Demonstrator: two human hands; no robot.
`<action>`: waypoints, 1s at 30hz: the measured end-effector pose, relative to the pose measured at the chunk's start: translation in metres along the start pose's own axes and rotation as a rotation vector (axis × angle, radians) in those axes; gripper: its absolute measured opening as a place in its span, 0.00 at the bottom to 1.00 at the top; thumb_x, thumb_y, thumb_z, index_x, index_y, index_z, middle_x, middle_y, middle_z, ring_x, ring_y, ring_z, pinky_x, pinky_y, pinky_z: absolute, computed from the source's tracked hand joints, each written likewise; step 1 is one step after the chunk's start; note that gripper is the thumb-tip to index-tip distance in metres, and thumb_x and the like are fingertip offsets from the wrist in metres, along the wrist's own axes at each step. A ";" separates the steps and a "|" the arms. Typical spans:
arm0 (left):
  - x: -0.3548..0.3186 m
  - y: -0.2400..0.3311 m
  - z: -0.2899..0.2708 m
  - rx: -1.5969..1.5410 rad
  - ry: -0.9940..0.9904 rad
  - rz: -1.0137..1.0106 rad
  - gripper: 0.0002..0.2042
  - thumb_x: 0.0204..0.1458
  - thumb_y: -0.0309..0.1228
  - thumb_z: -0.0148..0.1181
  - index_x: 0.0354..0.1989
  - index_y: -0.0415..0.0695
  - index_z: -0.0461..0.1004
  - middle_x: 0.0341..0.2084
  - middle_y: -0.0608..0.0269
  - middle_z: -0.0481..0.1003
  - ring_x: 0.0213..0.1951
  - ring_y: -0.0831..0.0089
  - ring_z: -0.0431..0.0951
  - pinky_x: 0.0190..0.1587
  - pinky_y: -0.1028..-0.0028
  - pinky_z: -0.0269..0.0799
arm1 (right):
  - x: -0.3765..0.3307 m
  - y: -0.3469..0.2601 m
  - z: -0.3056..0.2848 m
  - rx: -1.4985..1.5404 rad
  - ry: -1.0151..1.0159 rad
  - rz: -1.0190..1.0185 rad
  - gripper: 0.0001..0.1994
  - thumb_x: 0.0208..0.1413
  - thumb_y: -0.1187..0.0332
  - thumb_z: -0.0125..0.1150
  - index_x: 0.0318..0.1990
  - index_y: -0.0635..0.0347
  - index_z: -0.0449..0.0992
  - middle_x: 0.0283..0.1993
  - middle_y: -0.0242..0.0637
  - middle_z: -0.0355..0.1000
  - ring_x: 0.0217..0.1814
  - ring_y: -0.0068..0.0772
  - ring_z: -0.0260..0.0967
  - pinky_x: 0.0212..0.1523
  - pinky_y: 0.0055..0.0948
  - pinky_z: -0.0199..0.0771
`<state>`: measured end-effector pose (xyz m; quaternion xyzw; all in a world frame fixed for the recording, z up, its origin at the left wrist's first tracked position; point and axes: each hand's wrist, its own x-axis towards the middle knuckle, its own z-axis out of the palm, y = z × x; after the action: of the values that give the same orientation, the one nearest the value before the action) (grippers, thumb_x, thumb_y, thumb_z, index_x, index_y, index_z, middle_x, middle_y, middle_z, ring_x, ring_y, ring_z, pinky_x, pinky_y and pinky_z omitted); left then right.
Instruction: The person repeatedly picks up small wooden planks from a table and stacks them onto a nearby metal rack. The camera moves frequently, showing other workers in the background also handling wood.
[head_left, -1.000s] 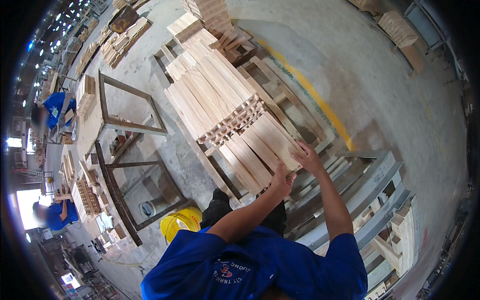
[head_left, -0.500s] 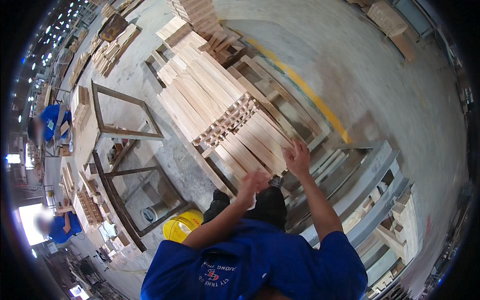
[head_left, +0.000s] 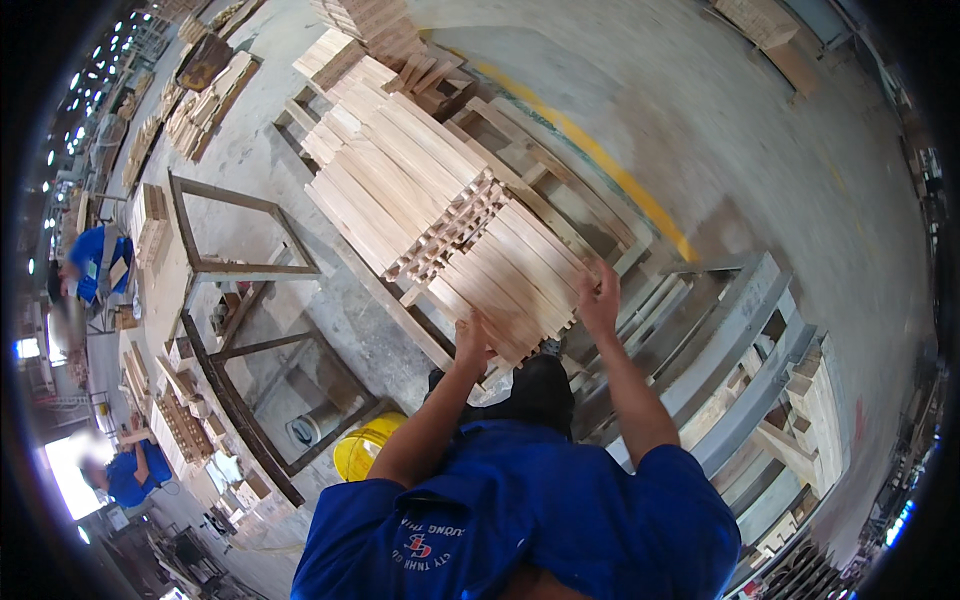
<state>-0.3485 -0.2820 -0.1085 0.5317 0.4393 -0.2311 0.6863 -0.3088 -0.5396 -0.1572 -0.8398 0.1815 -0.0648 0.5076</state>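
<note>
A row of pale wooden slats (head_left: 512,272) lies side by side on the wooden pallet in front of me, near ends toward my legs. My left hand (head_left: 472,343) is at the row's near left edge, fingers bent against the outermost slat. At the right edge, my right hand (head_left: 599,300) curls its fingers against the outer slat, so the row sits between both hands. Just beyond lies a higher stack of wooden slats (head_left: 390,190), its cut ends facing me. The undersides of my fingers are partly hidden.
A yellow bucket (head_left: 362,450) stands by my left arm. Left of it are a metal-framed table (head_left: 245,440) and two people in blue. A grey metal frame (head_left: 735,330) stands close on my right. More stacked wood (head_left: 375,30) rises beyond the pallet (head_left: 415,335).
My left hand has moved left, from the slats' near ends to the row's left edge. The near slats, fanned and uneven before, now lie closer together. My right hand stays at the right edge.
</note>
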 end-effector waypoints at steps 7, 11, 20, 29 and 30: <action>0.009 -0.002 -0.002 -0.052 -0.043 0.002 0.25 0.69 0.52 0.49 0.62 0.46 0.59 0.56 0.50 0.69 0.52 0.51 0.76 0.51 0.31 0.75 | -0.045 0.024 0.064 0.875 0.213 0.610 0.44 0.69 0.35 0.50 0.82 0.46 0.43 0.82 0.36 0.49 0.81 0.39 0.49 0.76 0.49 0.54; 0.006 0.001 0.001 -0.012 0.014 -0.002 0.23 0.70 0.49 0.48 0.62 0.47 0.58 0.52 0.51 0.70 0.50 0.51 0.77 0.49 0.33 0.77 | -0.040 0.025 0.072 0.905 0.214 0.555 0.49 0.66 0.33 0.54 0.83 0.45 0.37 0.83 0.37 0.44 0.82 0.43 0.47 0.77 0.51 0.53; 0.012 -0.003 -0.006 -0.021 -0.052 0.006 0.23 0.69 0.48 0.48 0.62 0.44 0.61 0.55 0.48 0.71 0.54 0.47 0.77 0.48 0.37 0.78 | -0.043 -0.001 0.058 0.907 0.269 0.672 0.52 0.65 0.30 0.51 0.82 0.54 0.38 0.83 0.41 0.42 0.83 0.42 0.42 0.79 0.45 0.45; 0.011 0.003 -0.006 0.026 -0.105 -0.023 0.24 0.70 0.49 0.45 0.63 0.42 0.60 0.55 0.44 0.69 0.56 0.45 0.76 0.50 0.35 0.79 | -0.057 0.006 0.076 0.900 0.263 0.659 0.57 0.62 0.27 0.52 0.83 0.53 0.30 0.86 0.41 0.34 0.87 0.41 0.33 0.82 0.44 0.37; 0.010 0.003 -0.005 0.023 -0.112 -0.028 0.24 0.70 0.49 0.46 0.63 0.42 0.61 0.55 0.45 0.69 0.55 0.46 0.76 0.50 0.35 0.79 | -0.056 0.008 0.072 0.902 0.306 0.654 0.57 0.62 0.27 0.52 0.83 0.52 0.31 0.86 0.39 0.36 0.86 0.41 0.35 0.82 0.44 0.39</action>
<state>-0.3427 -0.2749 -0.1160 0.5195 0.4051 -0.2750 0.7003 -0.3417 -0.4625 -0.1938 -0.4216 0.4572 -0.0962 0.7772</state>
